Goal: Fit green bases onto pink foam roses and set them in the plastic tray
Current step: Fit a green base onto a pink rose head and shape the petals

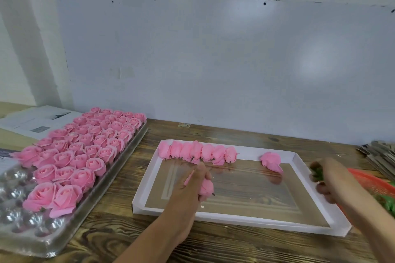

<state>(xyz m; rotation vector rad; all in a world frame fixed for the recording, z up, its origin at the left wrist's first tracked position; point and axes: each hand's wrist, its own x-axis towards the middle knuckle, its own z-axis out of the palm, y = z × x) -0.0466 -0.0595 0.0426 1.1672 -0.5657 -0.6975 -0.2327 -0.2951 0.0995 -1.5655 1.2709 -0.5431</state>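
Centrally, the left hand (pixel 197 186) curls its fingers round a light, soft, crushable rose (pixel 207 187) over the white tray (pixel 299 223), best held low near the stem, while the right hand (pixel 333 177) pinches a green base (pixel 317 172).

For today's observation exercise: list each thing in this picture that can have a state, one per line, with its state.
Left hand: grips a pink rose.
Held rose: lying sideways in the fingers, stem end toward the right.
Right hand: pinches a green base.
White tray: partly filled, a row of roses along its far edge.
Loose rose: lying apart from the row.
Plastic tray: mostly full, near cups empty.
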